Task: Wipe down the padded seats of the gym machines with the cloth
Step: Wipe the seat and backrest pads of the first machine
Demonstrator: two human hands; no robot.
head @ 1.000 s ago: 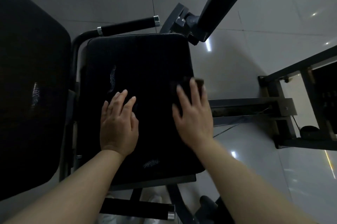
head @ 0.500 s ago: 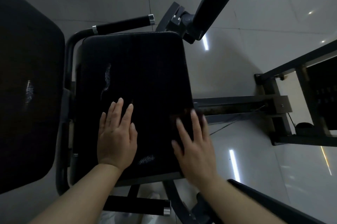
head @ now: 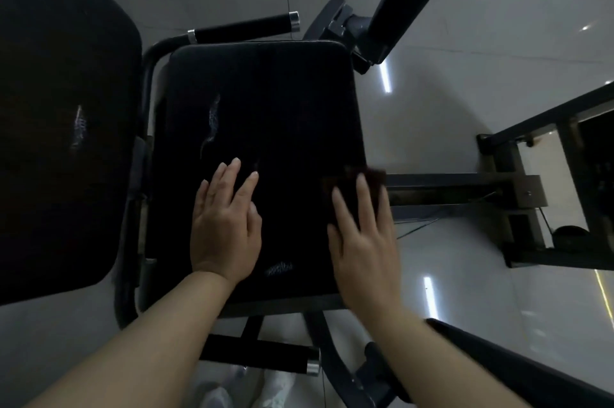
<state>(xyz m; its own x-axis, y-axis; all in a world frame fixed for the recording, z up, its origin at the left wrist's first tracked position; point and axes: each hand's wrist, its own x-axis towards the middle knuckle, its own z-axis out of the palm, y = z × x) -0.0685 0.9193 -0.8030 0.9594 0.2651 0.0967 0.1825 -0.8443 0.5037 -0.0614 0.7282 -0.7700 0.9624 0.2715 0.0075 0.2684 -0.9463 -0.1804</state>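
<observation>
While the left hand [head: 226, 228] lay flat, fingers straight, on the black padded seat [head: 265, 128], the right hand [head: 362, 238] pressed a dark cloth [head: 365, 178] with straight fingers at the seat's right edge; cloth blurred.

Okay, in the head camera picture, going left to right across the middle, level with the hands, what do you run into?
Large black back pad → left hand flat on the padded seat → right hand pressing the dark cloth at the seat's right edge → steel frame bar → dark machine frame on the floor.
</observation>
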